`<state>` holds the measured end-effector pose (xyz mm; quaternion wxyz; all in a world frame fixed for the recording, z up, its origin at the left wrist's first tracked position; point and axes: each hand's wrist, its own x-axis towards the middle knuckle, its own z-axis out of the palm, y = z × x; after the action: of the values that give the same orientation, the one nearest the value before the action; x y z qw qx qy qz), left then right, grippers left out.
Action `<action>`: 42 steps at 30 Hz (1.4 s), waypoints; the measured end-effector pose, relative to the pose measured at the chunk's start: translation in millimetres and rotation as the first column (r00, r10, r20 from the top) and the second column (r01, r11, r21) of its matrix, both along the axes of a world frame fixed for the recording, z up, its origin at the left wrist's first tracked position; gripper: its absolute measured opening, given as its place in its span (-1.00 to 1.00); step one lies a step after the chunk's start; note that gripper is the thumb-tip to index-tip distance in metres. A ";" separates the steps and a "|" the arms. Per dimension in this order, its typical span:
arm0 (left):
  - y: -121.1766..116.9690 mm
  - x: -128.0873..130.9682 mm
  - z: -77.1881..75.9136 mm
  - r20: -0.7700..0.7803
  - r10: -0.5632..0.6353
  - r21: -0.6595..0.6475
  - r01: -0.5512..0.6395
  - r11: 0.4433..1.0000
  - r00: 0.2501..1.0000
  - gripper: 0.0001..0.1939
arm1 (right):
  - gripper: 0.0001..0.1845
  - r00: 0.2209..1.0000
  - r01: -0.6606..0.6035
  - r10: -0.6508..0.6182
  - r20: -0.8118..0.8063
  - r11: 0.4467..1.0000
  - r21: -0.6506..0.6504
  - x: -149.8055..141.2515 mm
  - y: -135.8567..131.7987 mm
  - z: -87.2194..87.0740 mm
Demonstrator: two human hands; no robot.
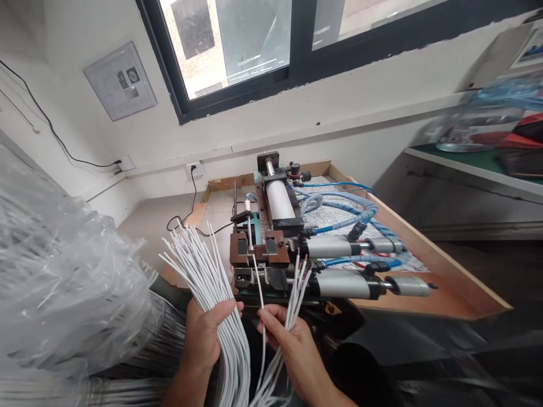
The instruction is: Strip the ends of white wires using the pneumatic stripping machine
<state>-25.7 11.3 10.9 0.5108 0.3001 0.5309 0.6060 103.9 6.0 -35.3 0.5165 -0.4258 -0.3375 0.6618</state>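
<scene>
My left hand (pixel 206 336) is closed round a thick bundle of white cables (pixel 207 277), whose ends fan out up and to the left. Between thumb and fingers, my right hand (pixel 288 345) pinches a single white cable (pixel 260 288). That cable's tip reaches into the front of a pneumatic machine (pixel 258 249) with brown jaw blocks. Several more white cables (pixel 297 294) lie in the crook of the same hand, their tips pointing up; a few tips look reddish or dark. Lower down, the cables of both hands run together toward the bottom edge.
Silver air cylinders (pixel 343 284) stick out to the right of the machine, with blue air hoses (pixel 360 209) looping behind. A wooden-edged table (pixel 458 294) carries it. Clear plastic bags (pixel 63 271) and further cable bundles crowd the left side. A green-topped shelf (pixel 462 161) stands at right.
</scene>
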 end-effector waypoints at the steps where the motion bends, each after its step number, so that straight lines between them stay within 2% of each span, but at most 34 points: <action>1: 0.0 0.3 0.2 0.000 0.001 0.008 -0.001 1.000 1.000 -0.86 | -0.73 1.000 -0.001 0.001 -0.016 1.000 -0.022 -0.4 0.7 0.1; 4: 0.6 0.9 0.8 0.000 0.013 0.029 -0.013 0.999 1.000 -0.84 | -0.73 0.997 -0.008 0.003 -0.082 0.997 -0.073 -2.8 4.3 1.8; 9: -0.9 1.4 -1.2 0.006 0.009 0.053 -0.010 0.999 1.000 -0.81 | -0.74 0.991 -0.039 0.028 -0.134 0.996 -0.082 -4.0 11.1 8.6; 12: -5.6 3.0 -5.9 -0.010 -0.037 0.052 0.038 0.998 0.999 -0.78 | -0.74 0.980 -0.123 0.107 -0.167 0.988 -0.094 -3.6 14.9 11.6; 16: -14.5 6.6 -13.6 -0.080 -0.149 0.052 0.154 0.987 0.986 -0.85 | -0.74 0.960 -0.222 0.215 -0.177 0.975 -0.018 -5.8 14.3 8.4; 20: -18.6 6.7 -19.1 -0.090 -0.214 0.077 0.221 0.972 0.973 -0.81 | -0.77 0.990 -0.090 0.086 -0.109 0.995 -0.032 -8.7 7.7 3.0; 26: -14.1 1.3 -15.5 -0.105 -0.087 0.056 0.094 0.994 0.991 -0.83 | -0.72 0.990 0.033 -0.042 -0.134 0.997 -0.070 -9.2 9.4 3.9; 30: -10.8 0.4 -8.2 -0.083 -0.056 0.050 0.060 0.997 0.995 -0.84 | -0.70 0.977 0.022 -0.043 -0.207 0.995 -0.102 -9.8 14.3 7.5; 36: -6.1 1.4 -0.6 -0.071 -0.051 0.064 0.056 0.996 0.996 -0.84 | -0.74 0.949 0.073 -0.121 -0.290 0.982 -0.171 -10.6 18.1 10.3; 42: -3.9 4.2 6.6 -0.043 -0.054 0.053 0.056 0.997 0.998 -0.81 | -0.80 0.898 0.012 -0.123 -0.422 0.966 -0.257 -9.5 21.3 13.6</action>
<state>-21.6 7.3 17.5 0.5078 0.3408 0.5162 0.5996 94.5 27.3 -21.7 0.5442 -0.3401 -0.1132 0.7585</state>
